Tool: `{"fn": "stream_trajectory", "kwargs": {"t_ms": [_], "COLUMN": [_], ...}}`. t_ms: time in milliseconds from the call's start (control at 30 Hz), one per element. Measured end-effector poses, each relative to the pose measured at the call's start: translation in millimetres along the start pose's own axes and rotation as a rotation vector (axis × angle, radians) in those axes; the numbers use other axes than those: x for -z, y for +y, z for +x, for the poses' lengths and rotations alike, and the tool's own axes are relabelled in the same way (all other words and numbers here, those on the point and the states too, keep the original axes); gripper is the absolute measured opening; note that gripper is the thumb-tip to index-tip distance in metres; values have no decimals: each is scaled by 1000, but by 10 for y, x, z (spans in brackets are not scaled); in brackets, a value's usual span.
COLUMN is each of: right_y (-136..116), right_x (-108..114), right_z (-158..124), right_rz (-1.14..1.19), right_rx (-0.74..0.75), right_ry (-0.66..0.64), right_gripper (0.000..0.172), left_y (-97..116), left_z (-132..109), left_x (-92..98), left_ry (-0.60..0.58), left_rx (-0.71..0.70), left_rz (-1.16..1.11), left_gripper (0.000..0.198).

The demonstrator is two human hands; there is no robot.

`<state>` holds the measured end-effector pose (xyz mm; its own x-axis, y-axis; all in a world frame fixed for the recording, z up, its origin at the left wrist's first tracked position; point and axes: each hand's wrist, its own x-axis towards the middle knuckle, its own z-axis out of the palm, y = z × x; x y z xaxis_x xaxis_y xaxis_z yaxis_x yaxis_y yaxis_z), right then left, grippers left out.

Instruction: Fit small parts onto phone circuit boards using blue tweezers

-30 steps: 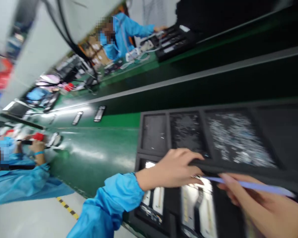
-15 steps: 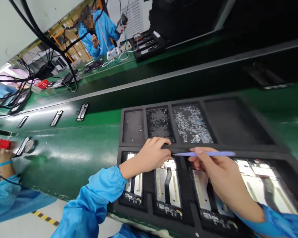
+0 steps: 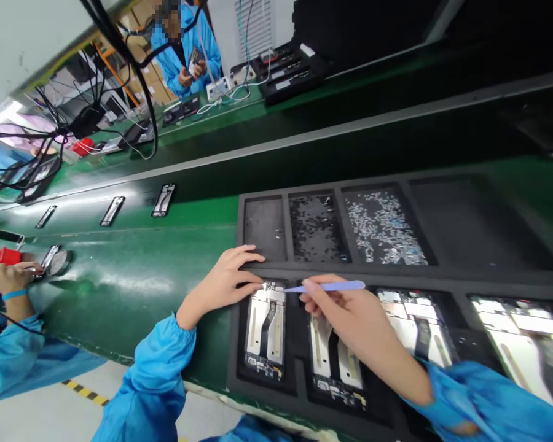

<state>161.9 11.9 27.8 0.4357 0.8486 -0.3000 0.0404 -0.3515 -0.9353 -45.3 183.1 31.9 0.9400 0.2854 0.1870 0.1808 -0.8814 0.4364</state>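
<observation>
My left hand [image 3: 225, 279] rests at the left side of the black foam tray [image 3: 234, 331] with fingers spread, holding nothing. Its lower fingertip is at the top edge of the leftmost opened phone [image 3: 253, 325], whose metal plates and dark ribbon cable show. Pinched in my right hand [image 3: 350, 319] is a pair of lilac tweezers [image 3: 338, 286]. The tip points left, at the upper right corner of that same phone. Beneath my right hand lies a second opened phone [image 3: 320, 350], partly covered by it.
Foam compartments behind hold small black pieces [image 3: 316, 227] and small pale pieces [image 3: 387, 227]. More opened phones [image 3: 415, 319] fill slots rightward. Several phone parts [image 3: 164, 200] lie along the green bench [image 3: 142, 258]. A co-worker's hand [image 3: 11, 279] is at far left; another person [image 3: 188, 52] stands opposite.
Both my hands have moved left from the second phone to the leftmost one, the tweezers going along in my right hand. The person opposite has brought both hands together around a phone.
</observation>
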Motion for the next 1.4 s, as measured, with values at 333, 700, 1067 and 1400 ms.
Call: {"fn": "stream_trajectory", "kwargs": {"t_ms": [333,700,1067,1400], "right_y": [257,224,-69,-176], "right_x": [-198,-222,244,1553], "right_z": [163,184,226,600], "right_rz": [11,74,153,-348], "right_rx": [-20,-29,124,450], "right_ry": [62,38,201,305], "right_gripper": [60,58,46,20], "left_y": [2,27,106,152], "left_z": [-13,3,108,91], "left_x": [-344,-406,-502,-502], "left_ry": [-19,12,131,225], "left_rx": [28,53,77,48], "left_rz": [40,95,140,108], "left_gripper": [20,20,24,17]}}
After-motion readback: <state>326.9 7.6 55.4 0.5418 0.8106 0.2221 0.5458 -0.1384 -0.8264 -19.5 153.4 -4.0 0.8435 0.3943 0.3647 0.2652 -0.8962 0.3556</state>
